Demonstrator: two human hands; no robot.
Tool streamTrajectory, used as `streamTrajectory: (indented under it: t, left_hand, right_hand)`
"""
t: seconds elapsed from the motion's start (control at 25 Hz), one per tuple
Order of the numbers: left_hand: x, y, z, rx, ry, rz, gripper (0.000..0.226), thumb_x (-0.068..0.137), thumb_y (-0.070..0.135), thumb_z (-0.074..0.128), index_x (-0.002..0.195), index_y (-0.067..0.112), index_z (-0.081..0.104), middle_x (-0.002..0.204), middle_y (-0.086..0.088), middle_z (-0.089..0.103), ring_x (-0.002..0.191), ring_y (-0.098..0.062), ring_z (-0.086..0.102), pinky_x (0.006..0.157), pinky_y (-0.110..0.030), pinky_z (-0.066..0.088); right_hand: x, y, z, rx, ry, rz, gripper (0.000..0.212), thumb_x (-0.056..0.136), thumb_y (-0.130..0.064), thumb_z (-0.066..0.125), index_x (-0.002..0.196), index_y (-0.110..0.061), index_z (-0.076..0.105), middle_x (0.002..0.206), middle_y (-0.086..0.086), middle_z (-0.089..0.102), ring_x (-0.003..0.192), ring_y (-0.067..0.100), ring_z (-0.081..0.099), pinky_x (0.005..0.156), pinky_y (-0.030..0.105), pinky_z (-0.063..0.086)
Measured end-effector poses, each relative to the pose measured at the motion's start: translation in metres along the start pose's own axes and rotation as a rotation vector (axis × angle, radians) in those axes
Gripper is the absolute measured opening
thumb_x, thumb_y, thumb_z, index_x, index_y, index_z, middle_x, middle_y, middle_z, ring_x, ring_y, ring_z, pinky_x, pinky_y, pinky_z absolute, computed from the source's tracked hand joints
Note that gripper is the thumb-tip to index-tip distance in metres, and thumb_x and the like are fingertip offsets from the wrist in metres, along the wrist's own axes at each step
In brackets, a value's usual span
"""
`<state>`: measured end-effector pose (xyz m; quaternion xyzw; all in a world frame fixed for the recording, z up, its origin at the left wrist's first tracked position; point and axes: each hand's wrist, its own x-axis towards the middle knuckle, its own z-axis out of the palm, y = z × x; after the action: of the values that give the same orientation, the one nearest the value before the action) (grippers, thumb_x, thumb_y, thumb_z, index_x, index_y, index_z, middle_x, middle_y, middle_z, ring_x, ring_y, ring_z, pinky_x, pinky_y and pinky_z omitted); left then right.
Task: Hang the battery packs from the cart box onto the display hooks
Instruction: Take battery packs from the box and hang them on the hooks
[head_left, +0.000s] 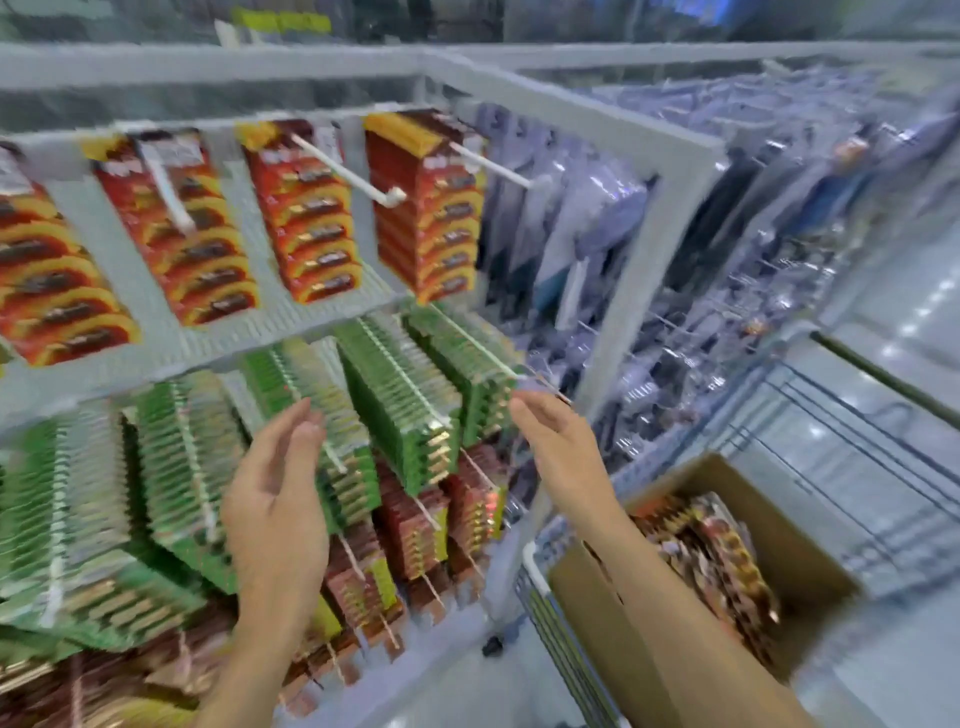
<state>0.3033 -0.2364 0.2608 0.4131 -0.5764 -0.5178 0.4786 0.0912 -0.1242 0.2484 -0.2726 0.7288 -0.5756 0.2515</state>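
Note:
Green battery packs (400, 395) hang in dense rows on white display hooks (332, 171), with red and orange packs (306, 208) above and brown-red packs (415, 525) below. My left hand (280, 499) is raised in front of the green packs, fingers straight, holding nothing. My right hand (556, 441) reaches toward the tip of the rightmost green row, fingers extended and empty as far as the blur shows. The cardboard cart box (587, 613) at lower right holds several loose brown and gold battery packs (711, 556).
The box sits in a grey wire cart (852, 467) at right. A grey rack frame (654, 244) borders the battery section; clear-bagged goods (597, 218) hang beyond it. Shiny floor lies at far right.

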Motion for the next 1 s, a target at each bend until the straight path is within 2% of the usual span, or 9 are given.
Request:
streamTrajectory:
  t: [0.12, 0.2, 0.36, 0.52, 0.6, 0.68, 0.84, 0.96, 1.0]
  left_hand:
    - [-0.051, -0.019, 0.035, 0.06, -0.145, -0.04, 0.024, 0.106, 0.033, 0.054, 0.123, 0.032, 0.071, 0.124, 0.022, 0.069, 0.115, 0.014, 0.059, 0.101, -0.014, 0.044]
    - [-0.084, -0.036, 0.063, 0.092, -0.265, -0.077, 0.026, 0.105, 0.034, 0.053, 0.125, 0.031, 0.07, 0.126, 0.029, 0.064, 0.111, 0.023, 0.054, 0.092, -0.004, 0.041]
    - [-0.142, -0.079, 0.136, 0.133, -0.57, -0.255, 0.028, 0.1, 0.046, 0.05, 0.124, 0.042, 0.062, 0.123, 0.036, 0.057, 0.106, 0.03, 0.05, 0.093, -0.006, 0.04]
    - [-0.189, -0.128, 0.218, 0.268, -0.794, -0.406, 0.033, 0.107, 0.037, 0.052, 0.137, 0.028, 0.06, 0.123, 0.019, 0.063, 0.105, 0.013, 0.057, 0.085, -0.005, 0.044]
    - [-0.209, -0.147, 0.257, 0.351, -0.803, -0.442, 0.03, 0.107, 0.032, 0.055, 0.133, 0.022, 0.064, 0.115, 0.016, 0.066, 0.106, 0.002, 0.061, 0.082, -0.008, 0.044]
    - [-0.232, -0.169, 0.302, 0.418, -0.784, -0.502, 0.025, 0.105, 0.029, 0.058, 0.126, 0.02, 0.068, 0.104, 0.019, 0.065, 0.109, -0.008, 0.064, 0.079, -0.013, 0.044]
    - [-0.261, -0.202, 0.359, 0.538, -0.763, -0.599, 0.029, 0.102, 0.029, 0.063, 0.123, 0.011, 0.07, 0.098, 0.012, 0.067, 0.093, -0.006, 0.062, 0.072, -0.013, 0.044]
    - [-0.275, -0.216, 0.396, 0.628, -0.659, -0.644, 0.014, 0.101, 0.027, 0.065, 0.095, 0.016, 0.07, 0.088, 0.008, 0.065, 0.087, -0.014, 0.06, 0.067, -0.014, 0.044]
    - [-0.278, -0.219, 0.406, 0.66, -0.61, -0.645, 0.015, 0.1, 0.026, 0.067, 0.092, 0.013, 0.068, 0.09, 0.004, 0.068, 0.09, -0.018, 0.063, 0.072, -0.018, 0.049]
  right_hand:
    - [-0.038, 0.063, -0.059, -0.049, 0.121, 0.105, 0.019, 0.102, -0.035, 0.06, 0.114, -0.026, 0.072, 0.105, -0.013, 0.075, 0.102, 0.001, 0.068, 0.086, 0.015, 0.05]
    - [-0.06, 0.11, -0.097, -0.115, 0.231, 0.193, 0.015, 0.101, -0.035, 0.062, 0.111, -0.027, 0.071, 0.107, -0.013, 0.075, 0.106, 0.003, 0.068, 0.09, 0.018, 0.05]
    - [-0.099, 0.176, -0.165, -0.182, 0.367, 0.392, 0.031, 0.1, -0.037, 0.062, 0.122, -0.016, 0.071, 0.117, -0.004, 0.072, 0.111, 0.012, 0.065, 0.08, 0.012, 0.044]
    - [-0.121, 0.216, -0.22, -0.197, 0.405, 0.531, 0.03, 0.102, -0.035, 0.061, 0.12, -0.013, 0.07, 0.113, -0.003, 0.068, 0.108, 0.015, 0.062, 0.075, 0.014, 0.042]
    - [-0.125, 0.232, -0.242, -0.245, 0.367, 0.568, 0.03, 0.103, -0.035, 0.057, 0.123, -0.015, 0.068, 0.113, -0.004, 0.066, 0.108, 0.014, 0.059, 0.083, 0.023, 0.04]
    - [-0.125, 0.251, -0.268, -0.283, 0.329, 0.601, 0.03, 0.105, -0.035, 0.054, 0.127, -0.017, 0.065, 0.116, -0.005, 0.064, 0.11, 0.013, 0.057, 0.088, 0.024, 0.038]
    - [-0.122, 0.266, -0.293, -0.259, 0.294, 0.646, 0.029, 0.104, -0.035, 0.054, 0.126, -0.018, 0.062, 0.115, -0.006, 0.062, 0.107, 0.012, 0.057, 0.09, 0.023, 0.04]
    - [-0.12, 0.277, -0.312, -0.215, 0.285, 0.668, 0.026, 0.104, -0.035, 0.056, 0.125, -0.022, 0.063, 0.114, -0.008, 0.065, 0.109, 0.012, 0.06, 0.086, 0.02, 0.041]
    - [-0.121, 0.281, -0.317, -0.203, 0.284, 0.667, 0.025, 0.103, -0.036, 0.057, 0.124, -0.023, 0.064, 0.115, -0.009, 0.066, 0.109, 0.011, 0.061, 0.084, 0.018, 0.041]
